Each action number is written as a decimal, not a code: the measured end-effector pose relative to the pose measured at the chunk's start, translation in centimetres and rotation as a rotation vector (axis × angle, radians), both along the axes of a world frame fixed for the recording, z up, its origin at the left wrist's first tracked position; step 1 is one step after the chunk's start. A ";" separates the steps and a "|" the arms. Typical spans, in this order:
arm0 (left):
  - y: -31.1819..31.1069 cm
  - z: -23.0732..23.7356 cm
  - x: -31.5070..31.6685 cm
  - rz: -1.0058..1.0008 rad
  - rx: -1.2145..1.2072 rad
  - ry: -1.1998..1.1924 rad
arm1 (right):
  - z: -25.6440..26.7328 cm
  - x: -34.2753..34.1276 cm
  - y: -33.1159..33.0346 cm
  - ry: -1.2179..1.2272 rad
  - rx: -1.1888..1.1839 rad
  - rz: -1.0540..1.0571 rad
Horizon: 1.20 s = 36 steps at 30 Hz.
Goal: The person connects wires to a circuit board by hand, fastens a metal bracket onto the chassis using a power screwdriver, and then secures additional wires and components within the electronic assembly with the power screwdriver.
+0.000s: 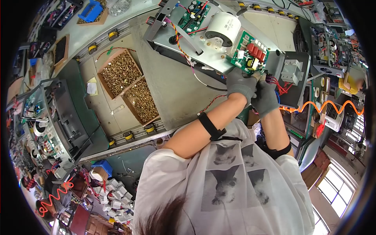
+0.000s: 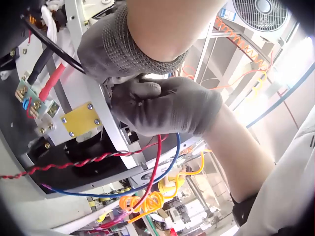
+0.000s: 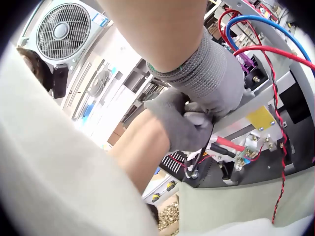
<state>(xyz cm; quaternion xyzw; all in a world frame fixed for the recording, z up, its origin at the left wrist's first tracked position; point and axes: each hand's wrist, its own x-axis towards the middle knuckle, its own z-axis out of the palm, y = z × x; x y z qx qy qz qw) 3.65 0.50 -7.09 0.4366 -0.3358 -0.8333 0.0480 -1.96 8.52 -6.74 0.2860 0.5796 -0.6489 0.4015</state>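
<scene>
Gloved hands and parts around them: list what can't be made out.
Head: anything held by left hand or right hand; both hands hide it.
Left wrist: further run of the black cable, behind the left hand.
Right wrist: blue wire beyond the right edge, cut off.
Head: print on the white capacitor, too small.

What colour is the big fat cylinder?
The capacitor is white with a black end, clearest in the head view.

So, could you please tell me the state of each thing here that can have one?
Chassis: uncovered, components exposed
Left hand: gloved, at the chassis edge; grip hidden
Right hand: gloved, beside the left hand; grip hidden
Yellow plate: fastened by screws
Red-and-black wires: twisted together
Boxes: open, holding loose brass pieces
Orange hose: coiled
Fan: running or stopped, cannot tell
</scene>
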 end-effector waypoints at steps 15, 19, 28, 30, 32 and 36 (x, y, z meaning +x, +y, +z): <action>-1.9 -2.7 5.0 -0.024 -0.893 -0.107 | 6.1 1.0 -0.3 1.371 0.680 1.064; -3.0 -3.5 3.7 0.092 -0.464 0.004 | 6.0 -0.5 -5.4 1.583 0.563 1.177; -1.9 -3.4 1.8 0.119 -0.166 0.225 | 8.0 -2.6 -7.5 1.453 1.071 1.970; -1.7 -3.9 1.5 0.164 -0.256 0.190 | 8.0 -2.0 -8.1 1.502 1.171 2.014; -1.7 -3.7 1.7 0.151 -0.256 0.187 | 8.6 -1.0 -9.0 1.605 1.244 2.154; -1.8 -3.6 2.0 0.182 -0.318 0.249 | 8.1 -1.0 -9.3 1.633 1.229 2.205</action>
